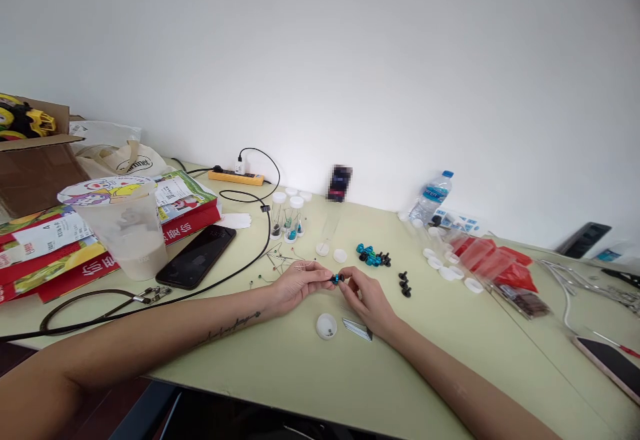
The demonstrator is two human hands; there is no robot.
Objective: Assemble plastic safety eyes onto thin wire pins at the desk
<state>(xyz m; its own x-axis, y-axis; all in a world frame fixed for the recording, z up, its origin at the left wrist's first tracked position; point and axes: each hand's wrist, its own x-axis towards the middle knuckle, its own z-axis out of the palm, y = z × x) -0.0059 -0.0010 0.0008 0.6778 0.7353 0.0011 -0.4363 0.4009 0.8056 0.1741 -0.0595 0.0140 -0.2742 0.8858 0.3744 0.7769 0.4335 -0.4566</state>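
Over the middle of the table, my left hand pinches a small blue-and-black knob-like part between thumb and fingers. From the other side, the fingertips of my right hand close on the same part. Below the hands sits a round white cap with tiny dark bits inside. Beside it, partly under my right wrist, lie several thin metal rods. Blue parts form a pile beyond my right hand, with black parts nearer to it. Thin pins with coloured heads are scattered behind my left hand.
Clear tubes with white caps stand at the back. A phone, a plastic cup and a black cable are on the left. To the right are a water bottle, loose white caps and red bags.
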